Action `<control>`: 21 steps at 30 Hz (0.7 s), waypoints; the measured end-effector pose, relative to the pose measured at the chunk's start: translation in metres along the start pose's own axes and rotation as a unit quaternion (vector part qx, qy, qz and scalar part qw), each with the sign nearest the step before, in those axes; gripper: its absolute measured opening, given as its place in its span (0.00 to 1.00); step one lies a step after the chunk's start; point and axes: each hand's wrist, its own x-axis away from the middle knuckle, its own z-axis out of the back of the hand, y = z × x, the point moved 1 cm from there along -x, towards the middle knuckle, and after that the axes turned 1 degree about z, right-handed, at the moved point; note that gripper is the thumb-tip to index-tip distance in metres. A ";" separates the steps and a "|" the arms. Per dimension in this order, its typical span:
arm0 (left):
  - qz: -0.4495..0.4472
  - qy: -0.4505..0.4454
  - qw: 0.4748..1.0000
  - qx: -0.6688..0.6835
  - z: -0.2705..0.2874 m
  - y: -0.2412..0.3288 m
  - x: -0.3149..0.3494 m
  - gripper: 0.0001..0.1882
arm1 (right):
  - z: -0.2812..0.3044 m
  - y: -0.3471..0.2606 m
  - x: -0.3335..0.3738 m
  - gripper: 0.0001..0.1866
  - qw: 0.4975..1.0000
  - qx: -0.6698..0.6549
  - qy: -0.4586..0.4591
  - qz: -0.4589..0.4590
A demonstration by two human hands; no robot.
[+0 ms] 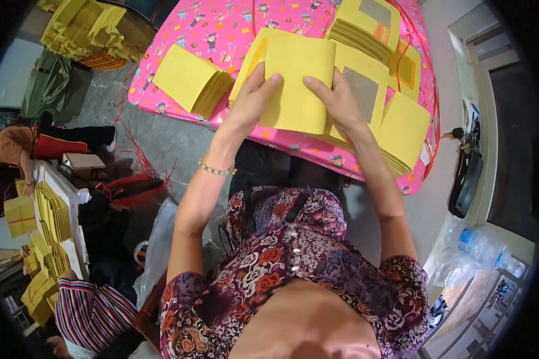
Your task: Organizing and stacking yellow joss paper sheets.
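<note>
Both hands grip a folded yellow paper sheet (296,90) over a pink table. My left hand (254,99) holds its left side, thumb on the front and fingers mostly hidden behind. On the right side my right hand (339,100) grips it the same way, thumb pressed on the face. Under and behind it lie more yellow papers, one with a grey rectangle (360,90). A stack of folded yellow papers (182,75) lies to the left. Another folded stack (405,128) sits beside my right forearm.
A pink patterned tabletop (221,36) carries a taller yellow paper stack (356,33) at the back right. Red cords (435,107) hang at its right edge. At left, other people sit by a table with yellow bundles (53,212). A plastic bag (159,245) stands nearby.
</note>
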 end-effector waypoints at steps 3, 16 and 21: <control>-0.067 0.005 0.997 -0.035 -0.004 -0.001 0.004 0.20 | 0.000 0.000 0.004 0.24 0.995 0.062 0.012 0.073; -0.192 0.018 0.977 -0.091 -0.016 -0.005 0.021 0.17 | -0.008 -0.008 0.023 0.27 0.990 0.011 -0.009 0.143; -0.190 0.020 0.977 -0.092 -0.018 -0.003 0.022 0.16 | -0.008 -0.007 0.024 0.26 0.993 0.004 -0.004 0.121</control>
